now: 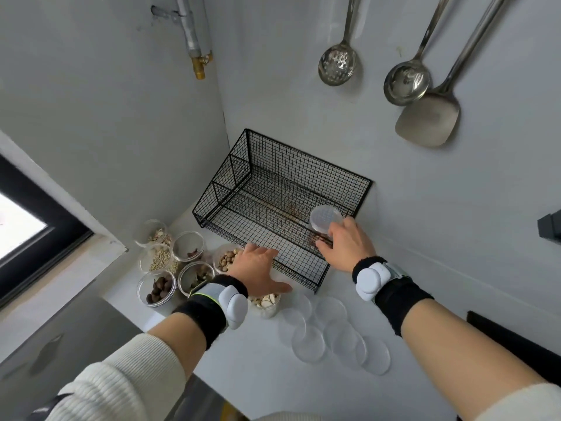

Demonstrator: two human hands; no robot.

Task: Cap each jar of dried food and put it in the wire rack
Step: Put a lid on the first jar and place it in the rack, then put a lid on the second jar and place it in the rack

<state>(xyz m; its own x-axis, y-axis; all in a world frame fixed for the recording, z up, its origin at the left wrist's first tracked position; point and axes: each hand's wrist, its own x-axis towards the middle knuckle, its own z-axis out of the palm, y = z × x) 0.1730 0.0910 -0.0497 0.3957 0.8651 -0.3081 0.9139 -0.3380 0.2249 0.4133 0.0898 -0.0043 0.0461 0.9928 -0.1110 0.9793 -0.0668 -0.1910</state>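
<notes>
A black wire rack (243,183) stands in the counter's corner against the wall. My right hand (344,246) grips a capped clear jar (324,221) that sits inside the rack at its right end. My left hand (258,267) hovers with fingers spread over the rack's front edge, holding nothing. Just under its thumb stands an uncapped jar of pale slices (265,303). Several more uncapped jars of dried food cluster to the left, among them nuts (226,258), dark fruit (156,288) and pale grains (158,259). Several clear lids (332,334) lie loose on the counter in front.
A slotted spoon (337,63), a ladle (406,83) and a spatula (428,120) hang on the wall above the rack. A pipe with a brass valve (200,63) runs down the corner. A dark window (27,226) is at the left.
</notes>
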